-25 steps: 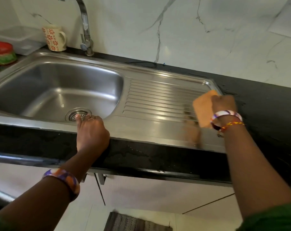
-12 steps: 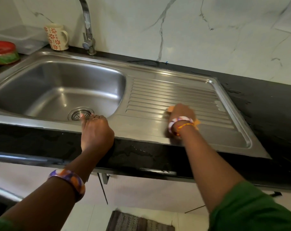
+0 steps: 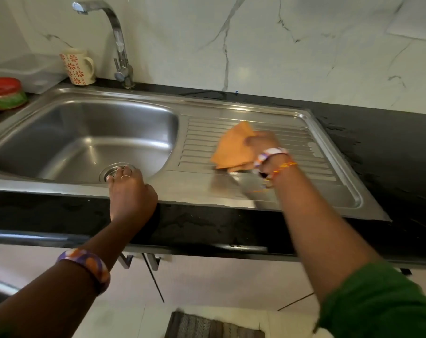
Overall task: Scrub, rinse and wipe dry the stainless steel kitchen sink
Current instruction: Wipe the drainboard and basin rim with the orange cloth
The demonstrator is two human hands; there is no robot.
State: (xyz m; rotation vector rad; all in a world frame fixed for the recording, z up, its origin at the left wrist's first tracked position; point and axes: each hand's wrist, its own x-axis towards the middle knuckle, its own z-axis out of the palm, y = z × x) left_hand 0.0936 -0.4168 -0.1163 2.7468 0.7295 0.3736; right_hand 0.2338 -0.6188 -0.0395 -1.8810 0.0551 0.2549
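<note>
1. Nearest the camera, two bare forearms reach up from the bottom edge; the left one wears a purple and orange bangle (image 3: pixel 85 267), and a green sleeve (image 3: pixel 378 301) covers the right upper arm.
2. Below the worktop, a grey ribbed mat (image 3: pixel 214 325) lies on the pale floor in front of white cabinet doors.
3. The black countertop (image 3: pixel 390 152) runs across the frame, its front edge just under the steel rim.
4. The left hand (image 3: pixel 130 191) rests on the front rim of the sink (image 3: pixel 60 184), fingers curled over the edge toward the basin; it braces there and holds no loose object. A thin ring shows on one finger.
5. Just beyond those fingers, the round drain (image 3: pixel 114 170) sits in the basin floor.
6. The right hand (image 3: pixel 263 145) grips a folded orange cloth (image 3: pixel 233 147), fingers curled round it, pressing it to the ribbed drainboard (image 3: pixel 292 147) to the right of the basin. The hand and cloth are blurred. Bangles and an orange thread circle that wrist.
7. The sink itself is set into the countertop, basin on the left, drainboard on the right.
8. Behind the basin, a chrome tap (image 3: pixel 120 45) stands at the back rim, its spout arching left.
9. Left of the tap, a cream mug (image 3: pixel 77 67) with red flowers stands upright, beside a clear plastic box (image 3: pixel 26 69) and a red-lidded container (image 3: pixel 5 92).
10. A white marble-veined wall (image 3: pixel 280 45) closes the background.
</note>
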